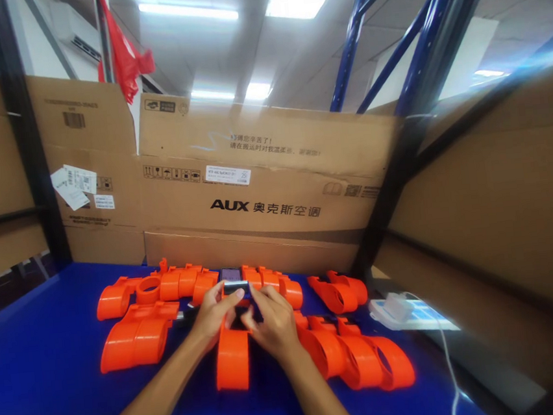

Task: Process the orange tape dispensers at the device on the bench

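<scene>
Left hand (pixel 213 315) closed on device (pixel 236 287), thumb over its near side, at that hand's 2 o'clock. Right hand (pixel 273 315) at device's 4 o'clock, fingers bent; can't tell if gripping. Forearms (pixel 164 385) at 7 and 5 o'clock, elbows cut off. Orange ring (pixel 233 362) at device's 6 o'clock, top partly hidden.

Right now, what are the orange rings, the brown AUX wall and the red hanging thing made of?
The orange rings look like smooth plastic, with a slight shine on their curved sides. The brown AUX wall looks like dull cardboard, with fold lines and printed box signs. The red hanging thing is thin and crumpled, maybe plastic bag or cloth; I can't tell.
</scene>
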